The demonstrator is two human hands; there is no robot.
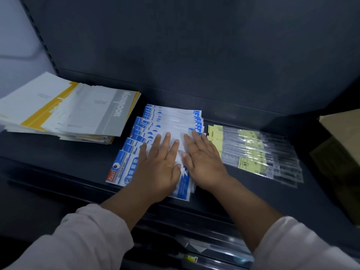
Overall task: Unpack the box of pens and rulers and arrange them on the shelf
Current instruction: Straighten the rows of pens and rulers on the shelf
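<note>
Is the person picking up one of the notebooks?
No, the left hand and the right hand press flat on the blue-and-white packets, while the notebooks lie apart, untouched.

Blue-white geometric ruler packs (155, 125) lie flat, overlapped in a fanned stack, ctr frame on the dark shelf (58, 162). Clear sleeves w/ yellow cards (253, 151) are fanned flat just right of them. Brown cardboard box (342, 133) at right edge.

Glossy clear plastic sleeves (261, 151) (yellow paper inserts) on matt dark metal shelf (58, 160).
</note>
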